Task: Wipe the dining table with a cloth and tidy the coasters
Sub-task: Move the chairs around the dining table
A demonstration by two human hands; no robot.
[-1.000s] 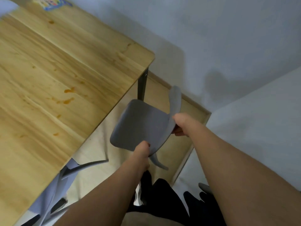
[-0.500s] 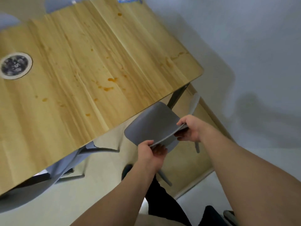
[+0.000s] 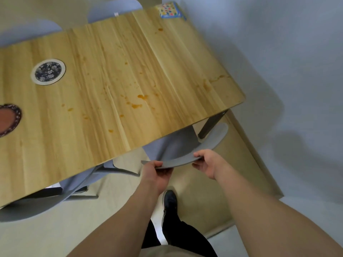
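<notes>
The wooden dining table (image 3: pixel 115 86) carries orange stains around its middle and right part. A round blue-patterned coaster (image 3: pixel 48 71) lies at the left, and a reddish coaster (image 3: pixel 8 119) sits at the left edge of view. A colourful square cloth or mat (image 3: pixel 170 10) lies at the far right corner. Both hands grip the curved back of a grey chair (image 3: pixel 209 145) at the table's near right end: my left hand (image 3: pixel 156 171) at its left end, my right hand (image 3: pixel 208 163) near its middle. The chair seat is partly under the table.
A second grey chair (image 3: pixel 61 193) stands tucked under the near left side. More grey chairs (image 3: pixel 113 8) show beyond the far edge. A white wall (image 3: pixel 287 71) runs close along the right. My dark shoe (image 3: pixel 169 200) stands on the beige floor.
The chair has slid in under the table's right end with both hands on its back. The view has swung left, bringing more tabletop and the coasters into sight.
</notes>
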